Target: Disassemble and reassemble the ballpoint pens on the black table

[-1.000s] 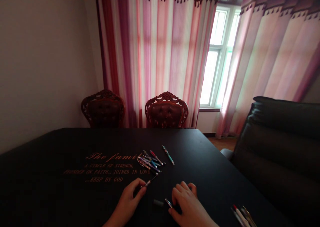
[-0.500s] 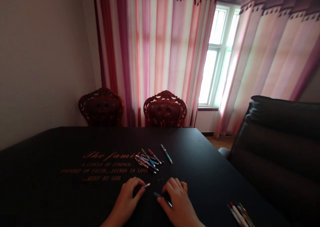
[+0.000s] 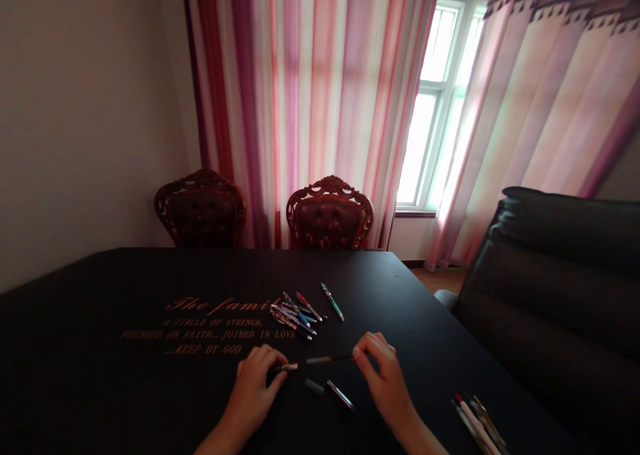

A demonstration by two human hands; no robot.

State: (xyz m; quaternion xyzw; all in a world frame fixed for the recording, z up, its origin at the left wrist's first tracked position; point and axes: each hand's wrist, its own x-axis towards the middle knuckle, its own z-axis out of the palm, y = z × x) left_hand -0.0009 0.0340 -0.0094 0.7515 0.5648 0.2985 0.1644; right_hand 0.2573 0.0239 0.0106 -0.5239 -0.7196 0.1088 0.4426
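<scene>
My left hand [image 3: 254,383] rests near the table's front edge, its fingers closed on a short silver-tipped pen part [image 3: 287,368]. My right hand [image 3: 383,375] pinches a slim dark pen barrel [image 3: 327,359] that points left toward that part. Below the gap between my hands lie a small grey pen piece [image 3: 314,386] and a metal-trimmed pen part [image 3: 341,395]. Farther forward is a loose heap of patterned pens [image 3: 293,316], with a red pen [image 3: 309,306] and a teal pen [image 3: 333,301] beside it.
The black table [image 3: 150,275] carries gold lettering [image 3: 210,325] left of the pens. Several pens lie bunched at its lower right [image 3: 477,425]. A dark sofa [image 3: 550,308] stands beyond the right edge, and carved chairs [image 3: 330,213] stand behind the far edge.
My right hand has lifted away from the two small pieces, uncovering them, and moved right with the dark barrel in its fingers. My left hand has barely moved.
</scene>
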